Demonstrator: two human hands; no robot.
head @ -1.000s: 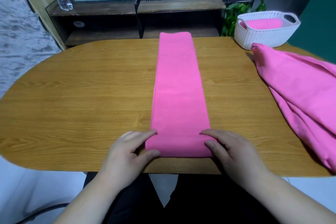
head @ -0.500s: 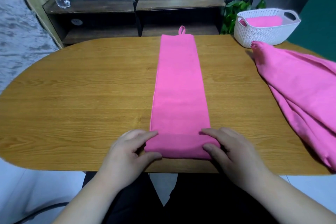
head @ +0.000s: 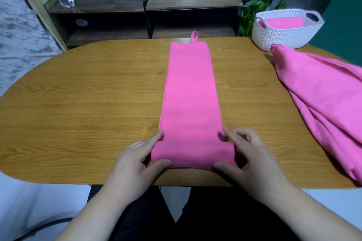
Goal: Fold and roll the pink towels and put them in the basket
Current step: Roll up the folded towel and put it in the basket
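While the head view is the only one given, it takes in the whole job: a folded towel (head: 191, 94) lies as a long narrow strip down the middle of the table (head: 88, 103), its hanging loop (head: 195, 36) at the far edge and its near end turned up into a short, fat roll (head: 193, 154) close to the table's front edge. The left hand (head: 135, 164) has the roll's left end, forefinger lying along the far side and thumb curled against the near side. The right hand (head: 252, 164) mirrors it at the right end, so both sets of fingers (head: 229, 133) are half closed and pinching cloth, with nothing else in them. At the far right corner stands the basket (head: 282, 37), well apart from the hands, with a pink towel (head: 282, 22) already inside. A heap of loose towels (head: 323, 94) sprawls beside it, one corner seemingly touching the basket's foot.

I judge the rolling barely begun, with most of the strip lying flat. The likely fault is a skewed roll: if one hand pushes ahead of the other, the roll would cone and wander off the strip's line. A slack pinch would leave the core loose, and it may spring open when lifted toward the basket
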